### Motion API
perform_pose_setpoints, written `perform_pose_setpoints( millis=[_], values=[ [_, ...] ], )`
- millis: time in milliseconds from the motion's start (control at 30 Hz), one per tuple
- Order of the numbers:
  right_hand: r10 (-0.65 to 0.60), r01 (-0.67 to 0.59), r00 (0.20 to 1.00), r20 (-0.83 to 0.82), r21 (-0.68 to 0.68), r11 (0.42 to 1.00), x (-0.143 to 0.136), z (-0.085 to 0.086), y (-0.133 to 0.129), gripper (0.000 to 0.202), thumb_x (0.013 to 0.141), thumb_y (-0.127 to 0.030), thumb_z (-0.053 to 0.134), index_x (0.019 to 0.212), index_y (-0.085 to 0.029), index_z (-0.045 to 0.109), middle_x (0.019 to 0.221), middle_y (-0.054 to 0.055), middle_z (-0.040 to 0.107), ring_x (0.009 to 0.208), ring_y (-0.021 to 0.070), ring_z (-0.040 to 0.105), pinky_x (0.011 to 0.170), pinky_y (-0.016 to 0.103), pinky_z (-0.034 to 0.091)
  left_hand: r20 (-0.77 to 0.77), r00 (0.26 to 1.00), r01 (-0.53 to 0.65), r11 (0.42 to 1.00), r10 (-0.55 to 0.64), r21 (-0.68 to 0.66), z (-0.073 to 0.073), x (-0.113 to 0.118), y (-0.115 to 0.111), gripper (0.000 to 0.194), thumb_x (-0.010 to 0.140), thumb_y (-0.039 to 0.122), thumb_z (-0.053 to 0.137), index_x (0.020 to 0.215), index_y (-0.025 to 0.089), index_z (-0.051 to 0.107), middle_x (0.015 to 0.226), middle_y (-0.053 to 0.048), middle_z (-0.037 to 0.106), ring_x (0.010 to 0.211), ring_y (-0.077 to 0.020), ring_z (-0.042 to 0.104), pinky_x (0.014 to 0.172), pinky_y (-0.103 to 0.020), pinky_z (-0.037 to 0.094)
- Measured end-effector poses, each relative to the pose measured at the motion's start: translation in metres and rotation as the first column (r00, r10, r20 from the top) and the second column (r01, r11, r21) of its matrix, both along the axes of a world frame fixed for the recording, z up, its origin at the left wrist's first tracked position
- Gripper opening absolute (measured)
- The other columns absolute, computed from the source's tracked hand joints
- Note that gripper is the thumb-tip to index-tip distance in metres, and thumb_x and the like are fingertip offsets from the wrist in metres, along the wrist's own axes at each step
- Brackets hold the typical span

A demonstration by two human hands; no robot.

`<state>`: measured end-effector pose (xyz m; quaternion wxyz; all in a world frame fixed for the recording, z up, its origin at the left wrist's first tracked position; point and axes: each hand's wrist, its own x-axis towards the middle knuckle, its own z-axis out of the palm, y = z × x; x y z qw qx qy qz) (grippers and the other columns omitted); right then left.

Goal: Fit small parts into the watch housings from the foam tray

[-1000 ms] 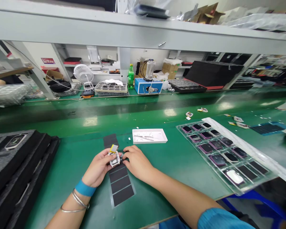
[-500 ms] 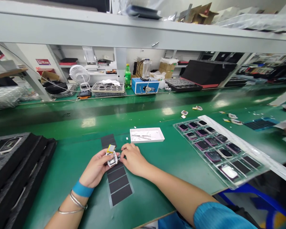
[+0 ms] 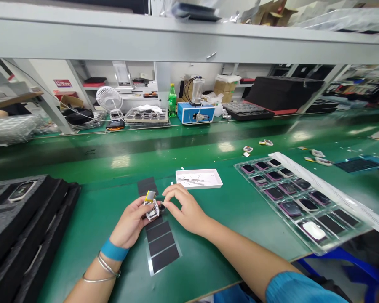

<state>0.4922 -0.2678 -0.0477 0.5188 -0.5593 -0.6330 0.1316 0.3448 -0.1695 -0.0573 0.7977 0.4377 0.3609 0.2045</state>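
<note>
Two hands meet over the near middle of the green table [image 3: 208,219]. The left hand [image 3: 131,221] has its fingers wrapped around a small white device housing [image 3: 152,210], holding it just above a strip of black adhesive pads [image 3: 160,244] that lies flat on the table. A little yellow-topped part [image 3: 150,195] stands up from the housing's far edge. The right hand [image 3: 185,208] comes in from the right with thumb and forefinger pinched together right beside the housing; they seem to nip something tiny and dark, too small to make out.

By the look of it, the step in hand is fitting or pressing a small piece onto the housing. The next move calls for a steady left grip and a fine, precise placement from the right fingertips.

Just beyond the hands sits a shallow white tray [image 3: 198,178] with tweezers in it. To the right lies a clear blister tray [image 3: 303,202] of dark watch-like units, and at the near left black foam trays [image 3: 22,219].
</note>
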Motion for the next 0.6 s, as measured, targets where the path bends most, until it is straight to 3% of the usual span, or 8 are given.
perform_pose_setpoints(
  millis=[100, 200, 600],
  values=[
    [0.018, -0.039, 0.978, -0.209, -0.095, 0.995, -0.004, -0.003, 0.001, 0.005, 0.079, -0.013, 0.057, 0.075, -0.017, 0.056, 0.084, 0.002, 0.063, 0.082, 0.0139, 0.059, 0.078, 0.027, 0.045, -0.023, 1.0, 0.007, 1.0, -0.006, 0.022, -0.001, 0.001, -0.003, 0.042, 0.064, 0.024, 0.076, 0.102, 0.016, 0.06, 0.09, -0.006, 0.064, 0.076, -0.0139, 0.06, 0.07, -0.027, 0.053],
    [-0.008, -0.057, 0.952, -0.307, -0.202, 0.978, -0.008, -0.008, 0.003, 0.004, 0.072, -0.014, 0.063, 0.07, -0.016, 0.06, 0.076, 0.001, 0.065, 0.073, 0.0136, 0.061, 0.072, 0.024, 0.046, -0.074, 0.997, 0.038, 0.998, -0.034, 0.055, -0.001, 0.002, -0.006, 0.047, 0.064, 0.029, 0.076, 0.105, 0.015, 0.059, 0.087, -0.006, 0.064, 0.072, -0.0142, 0.06, 0.065, -0.027, 0.054],
    [0.043, -0.13, 0.934, -0.355, -0.226, 0.965, -0.006, -0.015, 0.008, 0.016, 0.069, -0.011, 0.065, 0.078, -0.016, 0.053, 0.076, -0.001, 0.061, 0.071, 0.0113, 0.057, 0.068, 0.023, 0.046, -0.099, 0.993, 0.064, 0.995, -0.056, 0.077, 0.001, 0.004, -0.008, 0.046, 0.061, 0.033, 0.078, 0.101, 0.014, 0.065, 0.089, -0.009, 0.066, 0.07, -0.0142, 0.06, 0.061, -0.024, 0.053]
  ],
)
